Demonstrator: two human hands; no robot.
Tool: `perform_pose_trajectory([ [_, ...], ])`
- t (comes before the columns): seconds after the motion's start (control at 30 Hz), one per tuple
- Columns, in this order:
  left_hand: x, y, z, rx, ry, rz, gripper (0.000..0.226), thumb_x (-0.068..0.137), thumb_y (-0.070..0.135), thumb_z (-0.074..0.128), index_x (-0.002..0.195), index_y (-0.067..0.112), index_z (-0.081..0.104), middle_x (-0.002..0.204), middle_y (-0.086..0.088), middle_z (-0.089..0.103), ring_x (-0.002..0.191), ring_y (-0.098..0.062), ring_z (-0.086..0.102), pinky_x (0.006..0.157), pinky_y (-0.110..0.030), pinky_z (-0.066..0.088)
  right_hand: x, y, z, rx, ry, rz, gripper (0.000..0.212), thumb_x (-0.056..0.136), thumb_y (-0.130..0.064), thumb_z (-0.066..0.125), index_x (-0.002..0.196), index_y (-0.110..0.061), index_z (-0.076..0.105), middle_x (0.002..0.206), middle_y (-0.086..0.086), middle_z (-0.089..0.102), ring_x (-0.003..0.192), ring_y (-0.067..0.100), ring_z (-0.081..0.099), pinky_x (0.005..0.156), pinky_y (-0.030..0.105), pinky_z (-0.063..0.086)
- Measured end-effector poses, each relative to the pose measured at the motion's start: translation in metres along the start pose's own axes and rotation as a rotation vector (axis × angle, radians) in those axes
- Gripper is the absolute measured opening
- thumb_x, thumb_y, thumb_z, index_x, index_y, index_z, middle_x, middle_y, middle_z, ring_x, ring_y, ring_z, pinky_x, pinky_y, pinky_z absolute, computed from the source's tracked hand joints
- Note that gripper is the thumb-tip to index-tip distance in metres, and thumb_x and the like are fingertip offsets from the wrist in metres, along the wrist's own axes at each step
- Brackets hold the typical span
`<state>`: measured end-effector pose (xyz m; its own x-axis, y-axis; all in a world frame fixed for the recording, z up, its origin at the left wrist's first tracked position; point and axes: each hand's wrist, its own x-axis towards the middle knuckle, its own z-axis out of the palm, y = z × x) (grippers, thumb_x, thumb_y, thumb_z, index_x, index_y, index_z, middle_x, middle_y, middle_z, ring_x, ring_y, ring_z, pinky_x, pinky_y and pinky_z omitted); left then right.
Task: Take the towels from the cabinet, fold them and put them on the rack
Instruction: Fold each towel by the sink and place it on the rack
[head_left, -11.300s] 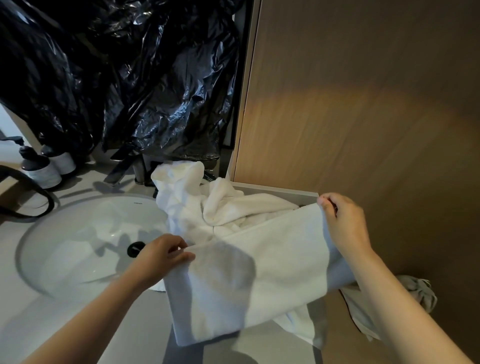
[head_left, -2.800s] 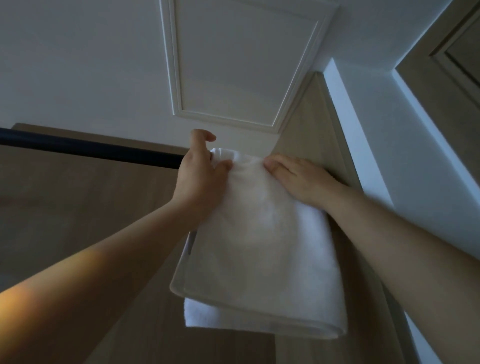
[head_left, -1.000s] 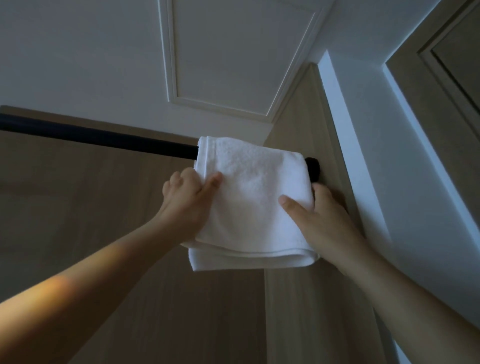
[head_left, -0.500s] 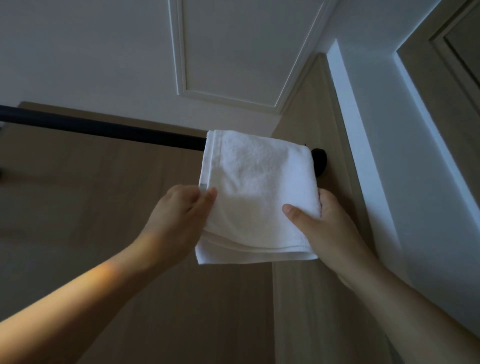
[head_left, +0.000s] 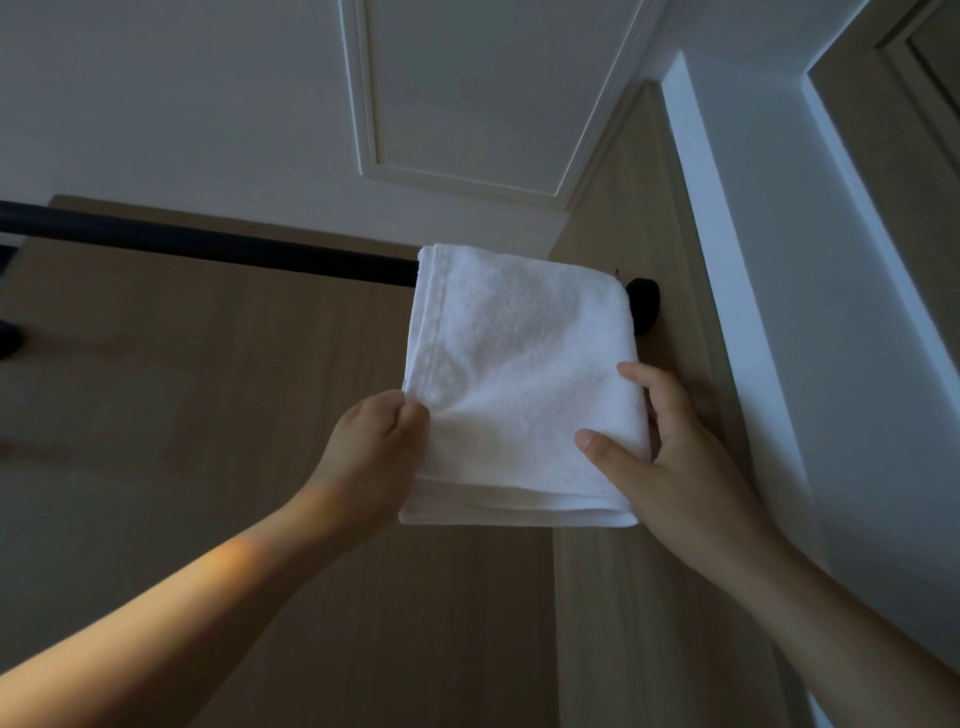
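Observation:
A folded white towel (head_left: 524, 364) hangs over the right end of a black rack bar (head_left: 208, 247) that runs across a wood-panelled wall. My left hand (head_left: 374, 441) pinches the towel's lower left edge between thumb and curled fingers. My right hand (head_left: 670, 457) grips the lower right edge, thumb on the front face and fingers behind the cloth. The bar's round black wall mount (head_left: 644, 306) shows just right of the towel.
A wood side panel (head_left: 649, 571) meets the back wall in a corner right behind the towel. A white panelled ceiling (head_left: 467, 104) is overhead and a white wall (head_left: 831, 364) stands at the right. The bar left of the towel is bare.
Since a second ago both hands have slid a little lower along the towel's side edges. The towel stays draped on the bar and hangs a bit straighter.

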<state>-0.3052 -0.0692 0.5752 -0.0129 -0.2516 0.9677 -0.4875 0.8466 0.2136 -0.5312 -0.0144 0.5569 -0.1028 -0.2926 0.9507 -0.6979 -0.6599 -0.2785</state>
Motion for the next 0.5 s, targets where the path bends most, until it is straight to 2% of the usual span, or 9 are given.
perform_pose_trajectory([
  [0.1, 0.0, -0.006, 0.003, -0.022, 0.071, 0.019, 0.025, 0.074, 0.031, 0.029, 0.06, 0.012, 0.034, 0.061, 0.001, 0.039, 0.054, -0.009, 0.034, 0.048, -0.02, 0.03, -0.002, 0.003, 0.005, 0.052, 0.027, -0.03, 0.065, 0.087, -0.038, 0.069, 0.14, -0.047, 0.034, 0.117, -0.037, 0.044, 0.099, -0.023, 0.047, 0.065, 0.004, 0.044],
  [0.2, 0.005, -0.006, 0.004, -0.07, 0.121, 0.04, 0.024, 0.076, 0.03, 0.031, 0.06, 0.013, 0.033, 0.061, 0.002, 0.038, 0.051, -0.005, 0.036, 0.047, -0.019, 0.029, 0.003, 0.004, 0.011, 0.123, 0.06, -0.058, 0.065, 0.088, -0.033, 0.07, 0.14, -0.049, 0.035, 0.125, -0.034, 0.043, 0.106, -0.019, 0.046, 0.069, 0.005, 0.045],
  [0.27, 0.014, -0.004, 0.003, -0.081, 0.142, 0.054, 0.026, 0.081, 0.028, 0.033, 0.06, 0.013, 0.034, 0.06, 0.002, 0.039, 0.051, -0.002, 0.038, 0.046, -0.018, 0.03, 0.011, 0.002, 0.013, 0.199, 0.075, -0.066, 0.063, 0.088, -0.029, 0.07, 0.139, -0.048, 0.037, 0.132, -0.028, 0.047, 0.112, -0.009, 0.052, 0.079, 0.012, 0.049],
  [0.33, 0.026, 0.0, 0.001, -0.066, 0.162, 0.06, 0.031, 0.09, 0.021, 0.037, 0.061, 0.011, 0.036, 0.06, 0.001, 0.04, 0.05, -0.001, 0.04, 0.045, -0.016, 0.031, 0.024, 0.0, 0.013, 0.221, 0.105, -0.08, 0.06, 0.09, -0.025, 0.069, 0.139, -0.045, 0.041, 0.139, -0.019, 0.048, 0.12, 0.0, 0.052, 0.093, 0.024, 0.049],
  [0.4, 0.041, 0.005, 0.0, -0.06, 0.177, 0.052, 0.03, 0.092, 0.014, 0.037, 0.063, 0.01, 0.037, 0.06, 0.0, 0.04, 0.049, -0.005, 0.039, 0.043, -0.018, 0.028, 0.04, -0.004, 0.013, 0.211, 0.136, -0.105, 0.058, 0.091, -0.021, 0.068, 0.14, -0.041, 0.042, 0.142, -0.015, 0.048, 0.124, 0.003, 0.051, 0.1, 0.029, 0.047],
  [0.43, 0.049, 0.008, -0.001, -0.066, 0.177, 0.038, 0.028, 0.092, 0.014, 0.036, 0.064, 0.01, 0.038, 0.06, 0.0, 0.039, 0.049, -0.007, 0.036, 0.045, -0.022, 0.027, 0.05, -0.006, 0.013, 0.206, 0.147, -0.116, 0.058, 0.091, -0.019, 0.067, 0.14, -0.038, 0.043, 0.143, -0.014, 0.048, 0.123, 0.002, 0.05, 0.101, 0.026, 0.046],
  [0.5, 0.063, 0.015, -0.002, -0.087, 0.177, 0.009, 0.026, 0.091, 0.014, 0.035, 0.065, 0.012, 0.036, 0.06, 0.0, 0.036, 0.051, -0.011, 0.031, 0.048, -0.028, 0.025, 0.068, -0.01, 0.014, 0.187, 0.165, -0.131, 0.058, 0.091, -0.017, 0.067, 0.142, -0.034, 0.044, 0.139, -0.015, 0.048, 0.113, -0.006, 0.05, 0.089, 0.007, 0.042],
])
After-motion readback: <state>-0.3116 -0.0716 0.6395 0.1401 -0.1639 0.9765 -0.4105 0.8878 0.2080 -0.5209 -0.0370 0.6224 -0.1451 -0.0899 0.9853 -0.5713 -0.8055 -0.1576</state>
